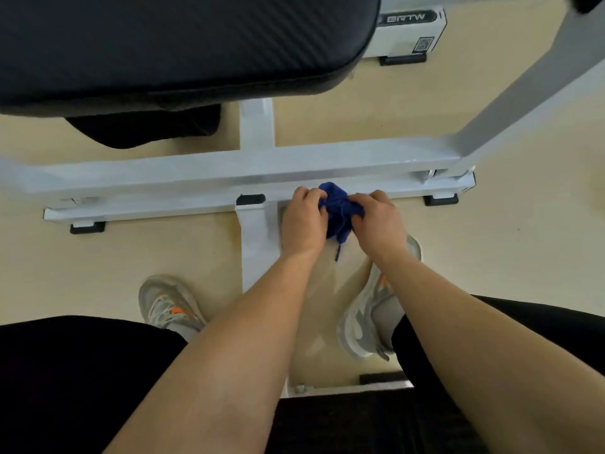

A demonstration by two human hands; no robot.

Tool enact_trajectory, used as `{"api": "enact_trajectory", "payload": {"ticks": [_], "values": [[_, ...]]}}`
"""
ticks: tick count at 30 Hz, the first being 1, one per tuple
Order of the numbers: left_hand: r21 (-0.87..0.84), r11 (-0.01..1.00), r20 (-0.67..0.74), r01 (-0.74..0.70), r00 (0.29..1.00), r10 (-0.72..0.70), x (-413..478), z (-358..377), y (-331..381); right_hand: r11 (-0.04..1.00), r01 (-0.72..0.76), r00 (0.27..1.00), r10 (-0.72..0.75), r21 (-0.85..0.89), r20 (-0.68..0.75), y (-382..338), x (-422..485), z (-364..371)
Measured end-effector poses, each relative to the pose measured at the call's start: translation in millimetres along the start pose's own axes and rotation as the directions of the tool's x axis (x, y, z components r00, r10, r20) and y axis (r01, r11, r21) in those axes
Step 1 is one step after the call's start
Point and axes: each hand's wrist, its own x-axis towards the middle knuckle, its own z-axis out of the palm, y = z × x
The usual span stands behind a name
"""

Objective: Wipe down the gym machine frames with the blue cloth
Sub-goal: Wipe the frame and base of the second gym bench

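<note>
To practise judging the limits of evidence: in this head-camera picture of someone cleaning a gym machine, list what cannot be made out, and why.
Head view:
1. The blue cloth: bunched between the left hand and right hand; whether it touches the white frame bar is unclear.
2. Both hands' fingertips: buried in the cloth.
3. The square code label: too small and blurred to read.
4. The black pad: cut off by the top and left edges.

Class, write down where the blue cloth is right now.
In the head view the blue cloth sits bunched just right of centre, gripped between the left hand and the right hand, at the white floor bar.
</note>
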Motion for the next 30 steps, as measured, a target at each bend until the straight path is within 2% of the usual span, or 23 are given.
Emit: {"api": "enact_trajectory", "payload": {"ticks": [5, 8, 10, 13, 16, 18, 23, 26, 30], "values": [[-0.047, 0.997, 0.035, 0.067, 0.997, -0.066, 21, 41, -6, 0.994, -0.081, 0.996, 0.084, 0.078, -0.033, 12, 30, 22], [0.098, 0.99, 0.072, -0.101, 0.993, 0.094, 17, 53, -21, 1.0, 0.022, 1.0, -0.022, -0.008, 0.002, 21, 38, 32], [0.226, 0.951, 0.134, -0.211, 0.974, 0.184, 11, 56, -38, 0.98, 0.115, 0.985, -0.092, -0.161, 0.144, 28, 39, 39], [0.289, 0.914, 0.213, -0.286, 0.95, 0.23, 4, 52, -49, 0.93, 0.201, 0.954, -0.116, -0.308, 0.275, 34, 43, 49], [0.322, 0.886, 0.337, -0.334, 0.915, 0.223, -2, 46, -50, 0.912, 0.265, 0.934, -0.162, -0.313, 0.319, 31, 49, 56], [0.379, 0.864, 0.364, -0.333, 0.912, 0.192, -3, 46, -54, 0.913, 0.29, 0.927, -0.193, -0.288, 0.323, 32, 51, 55], [0.476, 0.844, 0.275, -0.246, 0.954, 0.123, -1, 47, -48, 0.896, 0.347, 0.897, -0.23, -0.278, 0.377, 40, 50, 44], [0.513, 0.855, 0.198, -0.075, 0.98, -0.034, 4, 37, -49, 0.874, 0.403, 0.852, -0.251, -0.27, 0.459, 26, 53, 44], [0.522, 0.847, 0.155, 0.102, 0.965, -0.211, 13, 29, -45, 0.824, 0.495, 0.79, -0.294, -0.275, 0.539, -5, 63, 58]]}}
